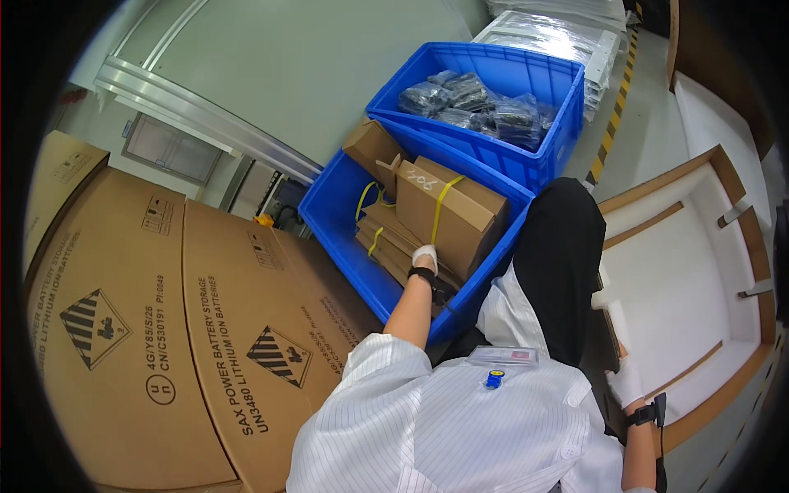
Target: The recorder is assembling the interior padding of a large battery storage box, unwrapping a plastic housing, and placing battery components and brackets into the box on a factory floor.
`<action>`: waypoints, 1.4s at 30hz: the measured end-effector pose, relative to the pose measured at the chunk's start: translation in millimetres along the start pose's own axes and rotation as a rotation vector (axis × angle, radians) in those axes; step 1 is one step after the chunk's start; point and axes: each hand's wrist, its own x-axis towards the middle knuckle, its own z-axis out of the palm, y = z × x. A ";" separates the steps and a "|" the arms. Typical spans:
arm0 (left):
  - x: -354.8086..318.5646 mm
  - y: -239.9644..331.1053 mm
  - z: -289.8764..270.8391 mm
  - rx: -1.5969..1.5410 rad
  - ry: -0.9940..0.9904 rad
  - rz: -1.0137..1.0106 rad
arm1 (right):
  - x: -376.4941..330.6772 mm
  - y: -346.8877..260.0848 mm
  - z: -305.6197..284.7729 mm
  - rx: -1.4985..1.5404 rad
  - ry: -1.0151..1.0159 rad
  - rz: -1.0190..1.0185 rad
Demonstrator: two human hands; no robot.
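My left hand [425, 257], in a white glove, reaches into the near blue bin [329, 215]. It touches the stack of flat brown cardboard pieces [396, 238] beside a brown cardboard box [448, 197] bound with a yellow strap. Its fingertips are hidden, so their grip cannot be made out. Low on the right, my white-gloved right hand [628, 384] is closed at the edge of a dark brown cardboard sheet [604, 338] standing by my leg. Most of that sheet is hidden behind my body and trouser leg.
Behind the near bin stands another blue bin [567, 107] with several plastic-wrapped parts [472, 94]. Large brown cartons [246, 329] fill the left. At right lies an open carton lined with white foam [674, 279]. Yellow-black tape [615, 115] marks the floor near wrapped panels [542, 41].
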 end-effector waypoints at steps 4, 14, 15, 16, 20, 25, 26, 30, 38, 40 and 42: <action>13.0 -11.7 33.6 -0.059 0.072 -0.079 | -3.6 14.3 1.0 0.070 -0.003 -0.006; 120.5 -99.3 52.7 0.311 0.111 0.053 | -2.7 10.5 0.1 -0.016 -0.016 0.003; 127.8 -105.9 38.5 0.762 0.096 0.197 | -3.0 -4.8 -2.8 -0.032 0.011 0.141; 134.6 -111.2 33.6 1.206 0.069 0.345 | -2.1 -30.1 -5.4 -0.058 0.038 0.285; 114.8 -70.0 2.9 1.386 0.039 0.392 | -12.3 22.5 34.2 -0.327 0.267 0.312; 84.9 -76.1 -48.0 1.605 0.282 0.702 | 0.9 31.5 13.0 -0.398 0.106 0.140; 76.2 -58.5 -55.4 1.514 0.312 0.704 | 4.2 45.9 13.0 -0.423 0.100 0.148; 32.1 32.3 -81.9 -0.712 0.194 0.492 | -14.9 55.4 -18.3 -0.449 0.076 0.171; -146.4 120.4 -34.0 -0.689 0.208 0.914 | -35.1 69.0 -55.4 -0.870 -0.166 0.344; -168.9 113.8 -36.4 -0.737 0.129 0.983 | -19.5 16.6 -52.8 -0.774 -0.043 0.410; -202.0 122.8 -30.2 -0.865 -0.039 0.928 | -16.5 -9.3 -40.2 -0.633 0.144 0.386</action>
